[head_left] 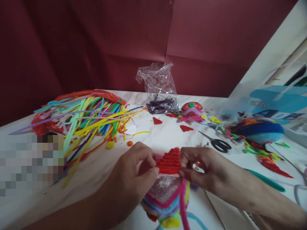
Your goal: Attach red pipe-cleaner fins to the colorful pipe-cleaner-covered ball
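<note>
Between my two hands is a ridged red triangle (169,162) that looks made of pipe cleaners laid in rows. My left hand (136,174) pinches its left corner between thumb and fingertips. On the right edge, the thumb and fingers of my right hand (206,164) close on the same piece. Just below it sits a striped pipe-cleaner craft (165,202) in pink, blue, purple and yellow, with a shiny clear patch uncovered at its top. One pink pipe cleaner (183,204) hangs down its right side. Whether the triangle touches the craft I cannot tell.
Loose pipe cleaners (88,118) spill from red plastic at left. Buttons (110,145), smaller red pieces (157,120) and black-handled scissors (220,145) lie ahead. Behind are a clear bag (159,80) and a finished-looking pink craft (192,111). A blue yarn-like ball (261,129) is at right.
</note>
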The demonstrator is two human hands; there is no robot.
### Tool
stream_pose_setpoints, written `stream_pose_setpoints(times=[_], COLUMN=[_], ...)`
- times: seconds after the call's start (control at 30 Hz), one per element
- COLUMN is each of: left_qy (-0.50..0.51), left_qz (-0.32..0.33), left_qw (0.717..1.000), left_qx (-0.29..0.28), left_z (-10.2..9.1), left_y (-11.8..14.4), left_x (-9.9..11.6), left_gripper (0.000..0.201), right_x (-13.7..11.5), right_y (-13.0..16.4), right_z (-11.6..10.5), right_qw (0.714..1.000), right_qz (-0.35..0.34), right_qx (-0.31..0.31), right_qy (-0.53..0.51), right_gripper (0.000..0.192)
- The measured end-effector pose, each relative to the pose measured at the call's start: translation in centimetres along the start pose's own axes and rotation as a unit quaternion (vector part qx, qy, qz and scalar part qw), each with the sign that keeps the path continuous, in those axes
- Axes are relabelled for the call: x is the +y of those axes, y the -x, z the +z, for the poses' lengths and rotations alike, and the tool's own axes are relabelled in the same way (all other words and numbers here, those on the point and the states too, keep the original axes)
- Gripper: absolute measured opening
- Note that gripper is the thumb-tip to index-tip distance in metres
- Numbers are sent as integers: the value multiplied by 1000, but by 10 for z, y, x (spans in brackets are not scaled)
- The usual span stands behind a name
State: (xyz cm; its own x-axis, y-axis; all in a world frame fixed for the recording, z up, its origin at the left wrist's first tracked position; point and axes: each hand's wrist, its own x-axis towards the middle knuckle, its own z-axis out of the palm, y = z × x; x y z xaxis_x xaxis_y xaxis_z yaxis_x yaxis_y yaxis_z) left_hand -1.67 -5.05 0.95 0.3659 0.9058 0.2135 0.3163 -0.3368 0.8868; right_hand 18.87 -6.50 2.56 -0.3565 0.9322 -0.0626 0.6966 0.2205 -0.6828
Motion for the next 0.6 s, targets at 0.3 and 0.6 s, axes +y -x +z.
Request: stream_pose_setpoints(times=[0.3, 0.6], left_qy=[-114, -87], left_qz=[62, -7], left_qw=[990, 993], left_qx=[-53, -82], left_z=[-9, -14], left_y=[-5, -7], left_x=[10, 17], left_gripper=[17, 5], right_x=[0, -1], right_y=[-3, -5], right_z=[-3, -4], right_qw=[1000, 999], right_qz=[-4, -13], right_qx=[-13, -11], right_qy=[19, 37], right_gripper=[12, 9])
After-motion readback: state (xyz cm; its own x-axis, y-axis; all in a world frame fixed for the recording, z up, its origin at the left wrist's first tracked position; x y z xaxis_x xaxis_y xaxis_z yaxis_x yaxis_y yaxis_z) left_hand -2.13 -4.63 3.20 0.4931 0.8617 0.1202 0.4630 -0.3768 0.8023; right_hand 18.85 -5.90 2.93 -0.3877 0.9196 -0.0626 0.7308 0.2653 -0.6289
